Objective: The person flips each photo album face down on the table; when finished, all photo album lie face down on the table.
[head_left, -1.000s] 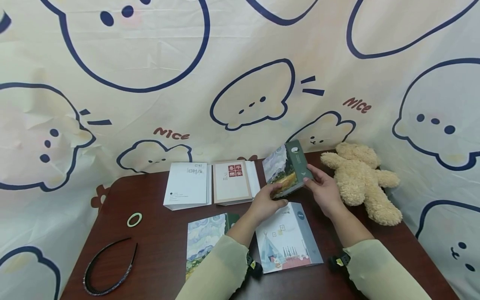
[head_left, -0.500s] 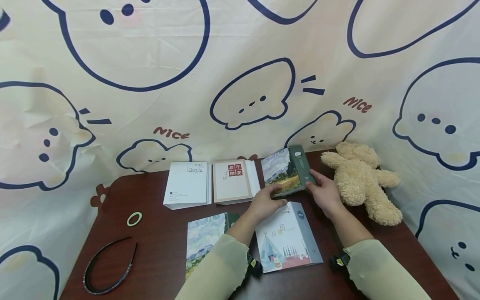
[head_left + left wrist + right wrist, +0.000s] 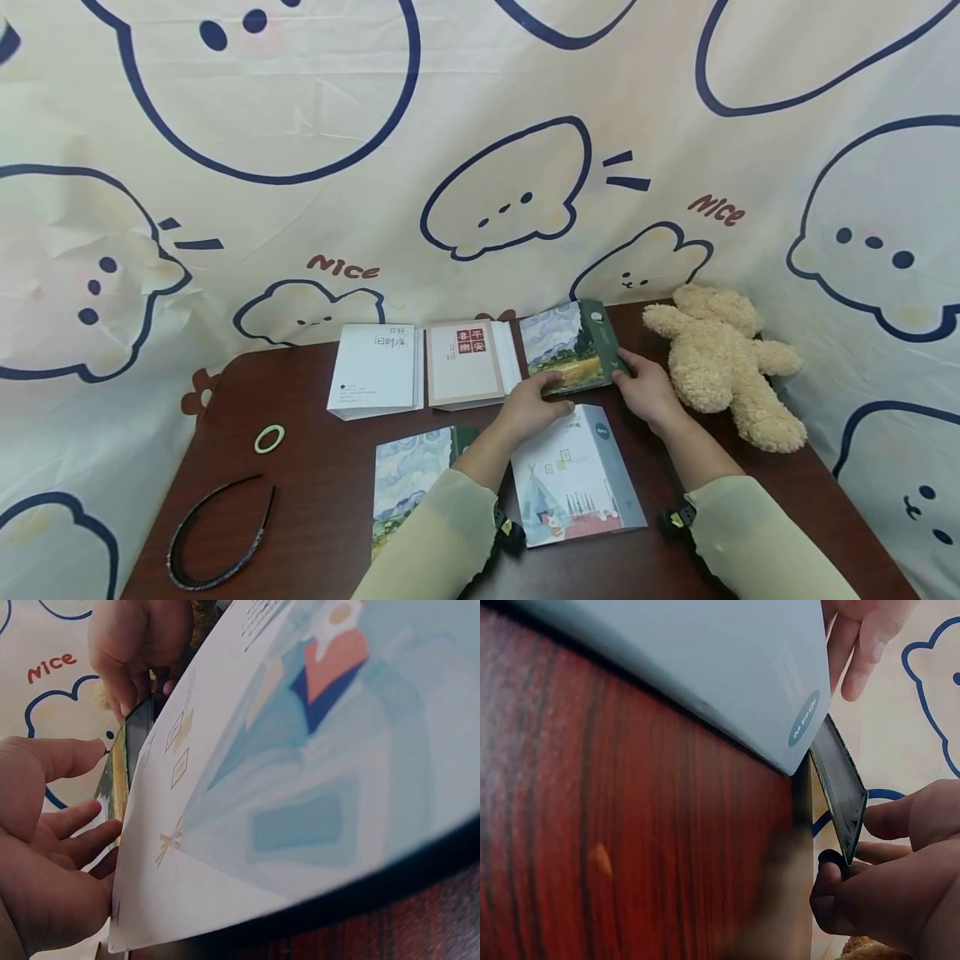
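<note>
A thick book with a painted landscape cover and a dark green spine lies at the back of the table, left of the teddy bear. My right hand pinches its lower right corner by the spine. In the right wrist view, the thumb and fingers of that hand are on either side of the book's edge. My left hand has its fingers loosely extended at the book's lower left edge. From the left wrist, the left hand shows thumb and fingers spread apart.
A white book with a tent picture lies below the hands. Another landscape book is partly under the left sleeve. Two pale books stand at the back. The teddy bear, headband and green ring flank them.
The landscape book has tipped down from a raised, tilted pose to lie flatter at the back of the table. The right hand has lowered slightly with it; the left hand has hardly moved.
</note>
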`<state>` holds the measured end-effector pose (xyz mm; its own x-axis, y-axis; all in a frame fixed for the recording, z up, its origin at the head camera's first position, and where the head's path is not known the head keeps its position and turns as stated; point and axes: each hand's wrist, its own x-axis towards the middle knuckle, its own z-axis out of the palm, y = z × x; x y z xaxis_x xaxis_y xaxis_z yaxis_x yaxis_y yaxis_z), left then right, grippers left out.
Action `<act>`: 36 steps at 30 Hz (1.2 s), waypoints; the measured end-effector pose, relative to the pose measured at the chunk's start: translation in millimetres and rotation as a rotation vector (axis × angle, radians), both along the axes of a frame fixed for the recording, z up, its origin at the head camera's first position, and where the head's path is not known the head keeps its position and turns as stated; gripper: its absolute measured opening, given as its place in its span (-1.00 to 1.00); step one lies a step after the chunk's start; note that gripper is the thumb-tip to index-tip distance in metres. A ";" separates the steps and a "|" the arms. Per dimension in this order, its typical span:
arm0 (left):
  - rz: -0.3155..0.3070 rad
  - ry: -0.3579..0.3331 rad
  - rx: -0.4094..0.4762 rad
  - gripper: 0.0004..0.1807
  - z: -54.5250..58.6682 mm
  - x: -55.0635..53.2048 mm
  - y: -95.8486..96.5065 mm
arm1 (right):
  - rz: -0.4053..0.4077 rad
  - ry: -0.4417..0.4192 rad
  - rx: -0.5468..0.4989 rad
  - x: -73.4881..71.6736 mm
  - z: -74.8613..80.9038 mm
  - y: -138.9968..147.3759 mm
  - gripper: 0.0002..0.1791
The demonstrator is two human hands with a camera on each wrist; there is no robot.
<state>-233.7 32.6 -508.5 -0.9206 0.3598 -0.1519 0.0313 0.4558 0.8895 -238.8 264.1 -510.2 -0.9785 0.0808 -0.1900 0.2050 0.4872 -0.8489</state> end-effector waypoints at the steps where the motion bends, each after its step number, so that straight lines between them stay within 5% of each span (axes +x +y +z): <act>1: 0.000 -0.002 0.002 -0.37 0.0 0.1 -0.2 | 0.006 -0.003 0.008 -0.6 -0.1 -0.1 -0.35; 23: 0.023 -0.012 0.009 -0.36 1.4 2.4 -4.6 | 0.038 -0.050 0.082 -9.5 -10.4 -4.2 -0.40; 36: 0.020 -0.021 0.097 -0.34 3.3 0.7 -9.4 | 0.014 0.024 0.153 -5.7 -4.0 -11.8 -0.32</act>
